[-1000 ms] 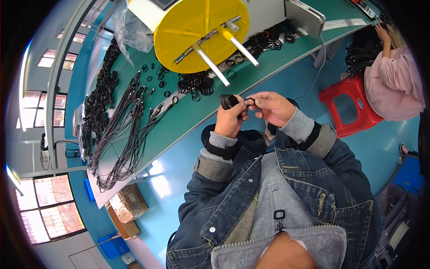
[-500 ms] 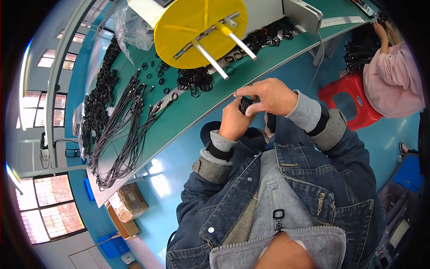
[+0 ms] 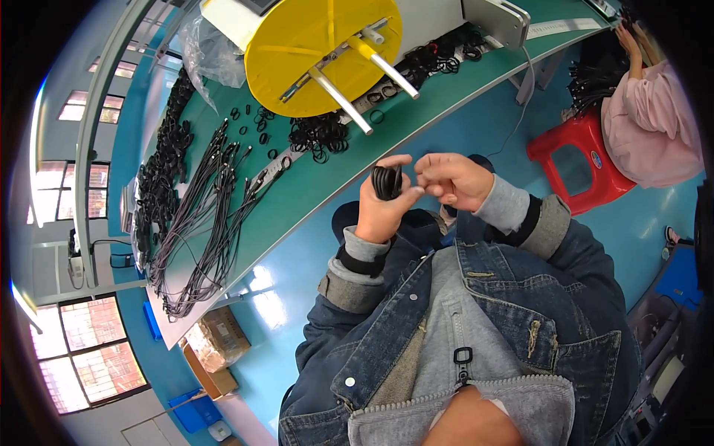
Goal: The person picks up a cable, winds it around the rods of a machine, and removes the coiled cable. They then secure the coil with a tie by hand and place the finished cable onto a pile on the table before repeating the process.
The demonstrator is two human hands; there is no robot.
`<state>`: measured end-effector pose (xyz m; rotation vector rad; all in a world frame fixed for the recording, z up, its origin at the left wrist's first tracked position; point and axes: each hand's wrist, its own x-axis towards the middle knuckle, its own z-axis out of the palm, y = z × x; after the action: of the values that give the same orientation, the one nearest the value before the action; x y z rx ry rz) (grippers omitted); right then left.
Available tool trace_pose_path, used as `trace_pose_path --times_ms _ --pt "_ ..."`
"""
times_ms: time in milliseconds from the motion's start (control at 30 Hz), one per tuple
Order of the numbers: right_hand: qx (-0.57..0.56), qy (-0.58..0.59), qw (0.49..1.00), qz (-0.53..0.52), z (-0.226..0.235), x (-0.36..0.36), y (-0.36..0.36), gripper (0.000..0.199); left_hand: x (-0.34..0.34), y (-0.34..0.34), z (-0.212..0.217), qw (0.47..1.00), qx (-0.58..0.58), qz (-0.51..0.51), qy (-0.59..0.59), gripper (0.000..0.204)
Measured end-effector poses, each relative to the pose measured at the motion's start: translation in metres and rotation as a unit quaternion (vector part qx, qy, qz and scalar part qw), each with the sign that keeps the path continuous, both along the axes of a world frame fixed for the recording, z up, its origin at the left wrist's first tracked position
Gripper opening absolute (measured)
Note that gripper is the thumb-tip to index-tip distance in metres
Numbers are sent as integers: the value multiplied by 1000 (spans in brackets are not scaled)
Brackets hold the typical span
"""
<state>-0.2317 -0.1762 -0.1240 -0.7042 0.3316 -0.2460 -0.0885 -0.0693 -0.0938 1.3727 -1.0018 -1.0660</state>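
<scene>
My left hand point(image 3: 381, 210) is closed around a small black coiled cable point(image 3: 386, 181), whose stacked loops stand up between thumb and fingers. Just to the right, my right hand point(image 3: 455, 181) is off the coil, its fingers loosely bent and slightly apart, with nothing visible in them. Both hands are in front of my body, off the near edge of the green-topped bench point(image 3: 312, 182). On that bench lie long loose bundles of dark cables point(image 3: 199, 230) and a pile of small black coils point(image 3: 320, 136).
A yellow disc with metal rods point(image 3: 320, 56) overhangs the bench. Heaped black cables point(image 3: 160, 163) line its far left side, near a clear plastic bag point(image 3: 212, 56). At right, a person in pink point(image 3: 647, 126) sits on a red stool point(image 3: 573, 160). A cardboard box point(image 3: 216, 342) is at lower left.
My right hand has come away from the coil to the right. My left hand has turned more upright, and the coil shows more clearly. The view has shifted slightly.
</scene>
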Motion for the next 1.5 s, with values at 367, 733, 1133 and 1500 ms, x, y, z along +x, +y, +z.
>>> trace_pose_path --times_ms 367,733,1133,1500 --pt "-800 152 574 -82 16 22 13 23 -7 -7 -37 984 -43 -69 -159 42" --pt "-504 31 834 -222 11 4 -4 37 9 -4 7 875 95 -126 457 40" --pt "-714 -44 647 -264 8 7 4 26 3 -3 -2 975 140 -138 102 30" --pt "-688 170 673 -213 9 21 15 26 -27 -3 -13 958 82 13 -275 35"
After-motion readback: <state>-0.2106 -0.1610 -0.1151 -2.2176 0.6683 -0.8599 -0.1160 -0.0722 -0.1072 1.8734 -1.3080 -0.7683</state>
